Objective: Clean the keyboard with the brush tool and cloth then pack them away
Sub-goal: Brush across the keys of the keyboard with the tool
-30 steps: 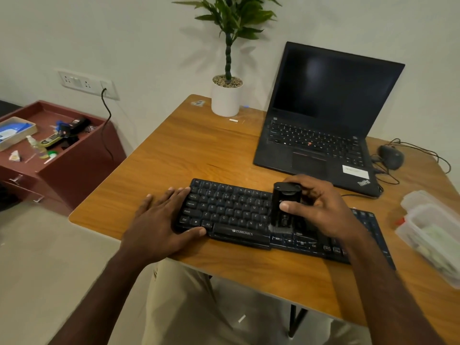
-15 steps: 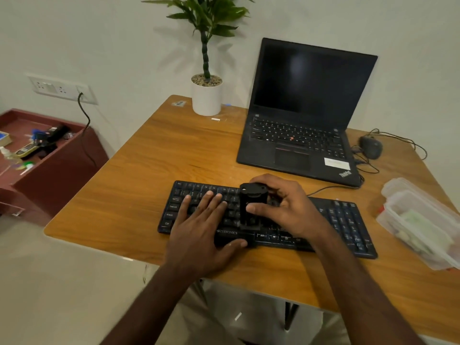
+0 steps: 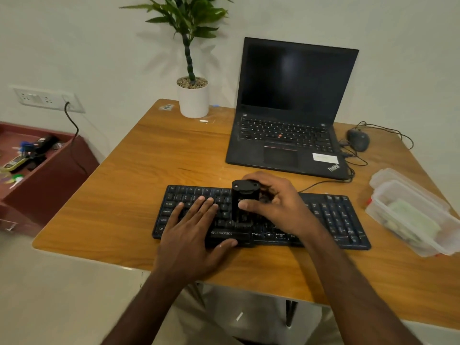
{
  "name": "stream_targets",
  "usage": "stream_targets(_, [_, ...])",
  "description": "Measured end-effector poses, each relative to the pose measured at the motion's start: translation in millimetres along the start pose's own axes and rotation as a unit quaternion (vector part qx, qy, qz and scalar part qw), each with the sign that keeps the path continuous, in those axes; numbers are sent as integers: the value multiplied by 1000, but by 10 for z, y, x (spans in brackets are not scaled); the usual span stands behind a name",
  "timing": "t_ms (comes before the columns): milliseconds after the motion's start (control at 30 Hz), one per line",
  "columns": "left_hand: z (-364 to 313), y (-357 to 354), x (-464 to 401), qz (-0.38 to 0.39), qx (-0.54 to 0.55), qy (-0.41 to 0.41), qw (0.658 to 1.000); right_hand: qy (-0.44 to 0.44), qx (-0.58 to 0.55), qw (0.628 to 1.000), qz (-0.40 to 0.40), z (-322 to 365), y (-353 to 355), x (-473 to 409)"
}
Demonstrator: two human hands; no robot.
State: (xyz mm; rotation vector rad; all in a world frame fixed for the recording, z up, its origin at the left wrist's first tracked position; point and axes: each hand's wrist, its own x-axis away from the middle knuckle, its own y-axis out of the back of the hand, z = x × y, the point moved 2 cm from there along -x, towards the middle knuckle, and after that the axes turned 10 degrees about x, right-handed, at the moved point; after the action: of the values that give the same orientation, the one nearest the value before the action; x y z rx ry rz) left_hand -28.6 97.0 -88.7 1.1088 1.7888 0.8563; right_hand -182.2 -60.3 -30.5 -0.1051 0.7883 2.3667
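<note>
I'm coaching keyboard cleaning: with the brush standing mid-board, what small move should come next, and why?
Probably sweep the black brush tool, gripped upright by the right hand, rightward along the black Zebronics keyboard. The left hand lies flat on the left keys, bracing them, and the right-side keys lie uncovered.

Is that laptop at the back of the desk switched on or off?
It looks off or asleep: the laptop stands open, but its screen is uniformly dark, showing only a faint reflection. No lit indicator is visible, so sleep mode cannot be ruled out.
</note>
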Motion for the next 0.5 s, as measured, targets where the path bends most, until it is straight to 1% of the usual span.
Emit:
stream_targets(200, [-7, 6, -4, 0, -1, 2, 1000, -14, 59, 998, -14, -159, 557, 303])
stream_targets(300, [-11, 3, -10, 0, -2, 3, 1000, -37, 43, 998, -35, -215, 773, 407])
stream_targets(433, [-14, 4, -14, 3, -3, 5, 1000, -7, -16, 998, -62, -124, 613, 340])
stream_targets(500, [-10, 4, -12, 3, -5, 5, 1000, 6, -26, 998, -57, -51, 404, 234])
